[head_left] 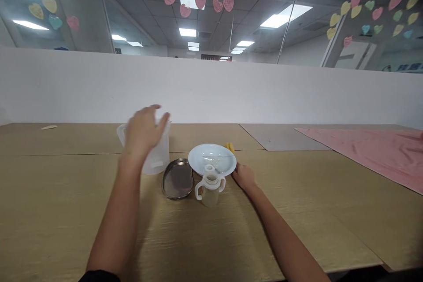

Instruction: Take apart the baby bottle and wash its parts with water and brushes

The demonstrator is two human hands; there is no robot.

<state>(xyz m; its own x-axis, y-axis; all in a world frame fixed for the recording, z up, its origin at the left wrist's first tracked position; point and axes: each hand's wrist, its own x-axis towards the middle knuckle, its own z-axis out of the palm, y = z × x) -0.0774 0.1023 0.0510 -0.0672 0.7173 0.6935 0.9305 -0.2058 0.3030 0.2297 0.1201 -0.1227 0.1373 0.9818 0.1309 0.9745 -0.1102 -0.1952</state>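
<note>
My left hand [142,130] is raised in front of a translucent plastic pitcher [160,154], its thumb and fingers spread; it is slightly blurred and hides part of the pitcher. At the right rim of a white bowl [198,161], my right hand [244,177] is closed on the edge, with its fingertips partly hidden. Something clear lies inside the bowl, too indistinct to name. A two-handled bottle [210,189] without a lid stands upright just in front of it. Left of the bottle is a kidney-shaped metal tray [177,179].
Small yellow things [230,146] lie behind the bowl's right side. A pink cloth [373,147] covers the table's far right, beside a grey sheet [280,136]. A flat pale piece [49,127] lies far left. A white partition [211,90] closes off the back.
</note>
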